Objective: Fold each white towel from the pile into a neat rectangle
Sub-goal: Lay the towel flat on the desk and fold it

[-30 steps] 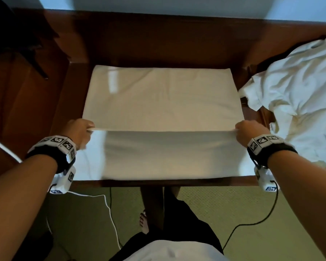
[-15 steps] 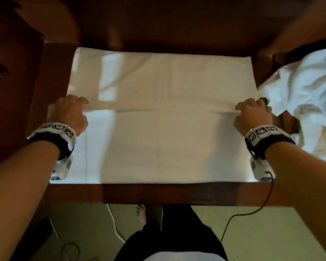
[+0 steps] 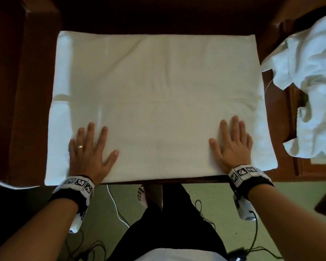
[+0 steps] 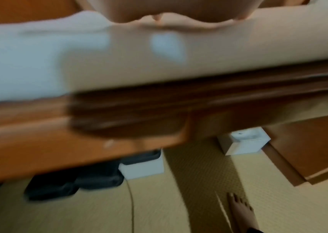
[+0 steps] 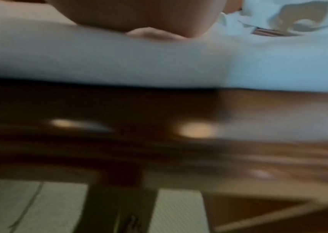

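A white towel point(image 3: 158, 87) lies folded flat as a wide rectangle on the dark wooden table point(image 3: 30, 110). My left hand point(image 3: 90, 147) rests palm down on its near left part, fingers straight and spread. My right hand point(image 3: 231, 142) lies flat on the near right part in the same way. Neither hand holds any cloth. In the blurred left wrist view the towel point(image 4: 159, 52) shows as a thick band on the table edge point(image 4: 79, 126). The right wrist view shows the towel point(image 5: 119, 59) over the dark table edge point(image 5: 119, 126).
A crumpled pile of white towels point(image 3: 312, 76) lies at the right, spilling over the table's right edge. Below the near edge are green carpet point(image 3: 205, 204), cables point(image 3: 117, 210) and my bare foot point(image 3: 142, 194). Dark wood point(image 3: 158, 14) bounds the far side.
Both hands carried the towel's near edge away from me and laid it over the far half, let go, and now lie flat on the near part of the folded towel.
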`<state>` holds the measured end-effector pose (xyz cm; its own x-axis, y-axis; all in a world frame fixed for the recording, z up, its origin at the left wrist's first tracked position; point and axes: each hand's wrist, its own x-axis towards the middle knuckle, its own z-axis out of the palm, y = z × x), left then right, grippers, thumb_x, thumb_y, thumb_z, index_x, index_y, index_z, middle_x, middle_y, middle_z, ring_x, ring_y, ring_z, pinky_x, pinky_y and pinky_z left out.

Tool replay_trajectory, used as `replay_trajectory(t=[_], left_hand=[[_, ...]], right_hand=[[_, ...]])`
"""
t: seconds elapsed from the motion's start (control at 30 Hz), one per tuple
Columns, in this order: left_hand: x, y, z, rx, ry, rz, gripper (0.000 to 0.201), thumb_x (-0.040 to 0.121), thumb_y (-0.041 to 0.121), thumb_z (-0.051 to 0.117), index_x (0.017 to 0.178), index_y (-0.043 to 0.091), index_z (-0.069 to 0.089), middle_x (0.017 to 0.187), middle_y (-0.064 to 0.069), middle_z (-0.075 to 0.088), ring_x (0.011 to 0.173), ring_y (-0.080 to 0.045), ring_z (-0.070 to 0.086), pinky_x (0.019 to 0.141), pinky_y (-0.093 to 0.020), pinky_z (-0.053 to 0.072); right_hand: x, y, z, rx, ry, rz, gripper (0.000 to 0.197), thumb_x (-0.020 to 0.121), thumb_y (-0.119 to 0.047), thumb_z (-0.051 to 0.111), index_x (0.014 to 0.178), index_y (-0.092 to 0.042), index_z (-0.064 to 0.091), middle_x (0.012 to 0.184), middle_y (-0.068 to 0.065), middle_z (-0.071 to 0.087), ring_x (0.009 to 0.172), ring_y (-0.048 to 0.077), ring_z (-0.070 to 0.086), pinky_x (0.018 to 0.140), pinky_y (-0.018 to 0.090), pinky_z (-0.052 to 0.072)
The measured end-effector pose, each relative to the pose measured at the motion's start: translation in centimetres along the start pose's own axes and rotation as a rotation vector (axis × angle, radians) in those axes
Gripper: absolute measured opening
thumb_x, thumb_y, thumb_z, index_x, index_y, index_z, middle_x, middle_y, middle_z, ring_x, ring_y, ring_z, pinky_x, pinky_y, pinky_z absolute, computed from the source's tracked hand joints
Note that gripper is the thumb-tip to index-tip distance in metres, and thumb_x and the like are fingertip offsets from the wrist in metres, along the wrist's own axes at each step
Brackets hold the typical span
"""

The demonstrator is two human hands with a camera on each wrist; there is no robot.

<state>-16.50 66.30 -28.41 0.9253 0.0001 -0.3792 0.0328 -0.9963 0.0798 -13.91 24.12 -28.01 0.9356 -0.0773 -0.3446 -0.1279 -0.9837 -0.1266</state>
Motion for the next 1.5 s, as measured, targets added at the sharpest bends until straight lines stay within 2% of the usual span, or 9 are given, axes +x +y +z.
replay_trajectory(t=[0.17, 0.3, 0.67, 0.8, 0.9, 0.97, 1.2, 1.33, 1.5], left_hand=[[1.3, 4.8, 0.4, 0.058, 0.003, 0.179, 0.085, 0.085, 0.080, 0.022, 0.159, 0.040, 0.009, 0.169, -0.001, -0.002, 0.153, -0.038, 0.001, 0.118, -0.064, 0.010], [1.6, 5.1, 1.5, 0.081, 0.034, 0.167, 0.087, 0.084, 0.082, 0.021, 0.159, 0.040, 0.010, 0.169, 0.000, -0.003, 0.153, -0.038, 0.002, 0.117, -0.065, 0.009], [1.7, 5.4, 0.7, 0.072, 0.017, 0.148, 0.091, 0.080, 0.082, 0.027, 0.158, 0.037, 0.019, 0.169, -0.001, 0.006, 0.152, -0.038, 0.008, 0.117, -0.065, 0.013], [2.3, 7.0, -0.3, 0.046, 0.047, 0.189, 0.090, 0.080, 0.076, 0.034, 0.157, 0.030, 0.025, 0.165, -0.009, 0.018, 0.150, -0.039, 0.016, 0.116, -0.064, 0.015], [2.9, 8.3, -0.5, 0.112, 0.012, 0.398, 0.083, 0.086, 0.075, 0.028, 0.158, 0.034, 0.019, 0.167, -0.007, 0.014, 0.151, -0.038, 0.017, 0.117, -0.063, 0.016], [3.6, 6.7, -0.6, 0.153, -0.035, 0.441, 0.079, 0.090, 0.076, 0.019, 0.159, 0.038, 0.011, 0.169, -0.002, 0.004, 0.153, -0.035, 0.010, 0.118, -0.061, 0.016], [4.6, -8.7, -3.5, -0.006, -0.090, -0.211, 0.070, 0.095, 0.071, 0.017, 0.157, 0.043, -0.002, 0.168, 0.008, -0.009, 0.154, -0.030, -0.002, 0.120, -0.061, 0.010], [4.1, -4.8, -4.3, 0.044, 0.020, -0.068, 0.073, 0.099, 0.059, 0.035, 0.159, 0.027, 0.012, 0.168, -0.002, 0.004, 0.154, -0.030, 0.003, 0.121, -0.058, 0.011], [3.0, -0.1, -1.6, 0.017, -0.111, 0.032, 0.081, 0.091, 0.078, 0.016, 0.157, 0.040, -0.010, 0.166, 0.004, -0.021, 0.154, -0.026, -0.011, 0.123, -0.053, 0.002]], right_hand=[[-0.5, -10.7, 1.8, -0.003, 0.085, -0.377, 0.072, 0.094, -0.062, 0.033, 0.156, -0.025, 0.026, 0.165, 0.012, 0.008, 0.151, 0.035, 0.011, 0.113, 0.052, 0.021], [-0.5, -13.1, 3.2, -0.131, -0.018, -0.514, 0.072, 0.095, -0.066, 0.030, 0.157, -0.033, 0.015, 0.167, 0.006, -0.002, 0.153, 0.031, 0.001, 0.117, 0.055, 0.017], [4.7, 8.0, -3.4, -0.096, -0.030, 0.056, 0.070, 0.094, -0.067, 0.008, 0.157, -0.039, 0.002, 0.166, -0.003, -0.009, 0.153, 0.017, -0.007, 0.121, 0.053, 0.008], [4.0, 2.3, -3.0, -0.065, 0.057, -0.057, 0.071, 0.095, -0.060, 0.017, 0.158, -0.026, 0.018, 0.167, 0.006, 0.000, 0.153, 0.023, 0.002, 0.118, 0.052, 0.010], [2.2, -4.1, -0.6, -0.095, -0.037, -0.305, 0.068, 0.097, -0.063, 0.017, 0.158, -0.034, 0.008, 0.166, 0.003, -0.010, 0.153, 0.025, -0.008, 0.118, 0.052, 0.007], [1.5, -6.0, 0.7, -0.101, -0.097, -0.284, 0.068, 0.097, -0.066, 0.015, 0.157, -0.039, -0.003, 0.164, -0.001, -0.021, 0.151, 0.025, -0.020, 0.119, 0.055, 0.001], [2.2, -5.7, 0.7, -0.105, -0.141, -0.285, 0.071, 0.093, -0.070, 0.012, 0.154, -0.043, -0.010, 0.160, -0.007, -0.030, 0.149, 0.023, -0.026, 0.119, 0.057, -0.002], [2.4, -6.2, 0.3, -0.097, -0.193, -0.256, 0.071, 0.093, -0.071, 0.016, 0.153, -0.044, -0.012, 0.160, -0.006, -0.030, 0.148, 0.024, -0.026, 0.119, 0.056, -0.004], [0.3, -5.9, -0.6, -0.102, -0.158, -0.233, 0.070, 0.097, -0.063, 0.026, 0.156, -0.039, -0.004, 0.164, 0.000, -0.022, 0.151, 0.029, -0.017, 0.120, 0.053, 0.004]])
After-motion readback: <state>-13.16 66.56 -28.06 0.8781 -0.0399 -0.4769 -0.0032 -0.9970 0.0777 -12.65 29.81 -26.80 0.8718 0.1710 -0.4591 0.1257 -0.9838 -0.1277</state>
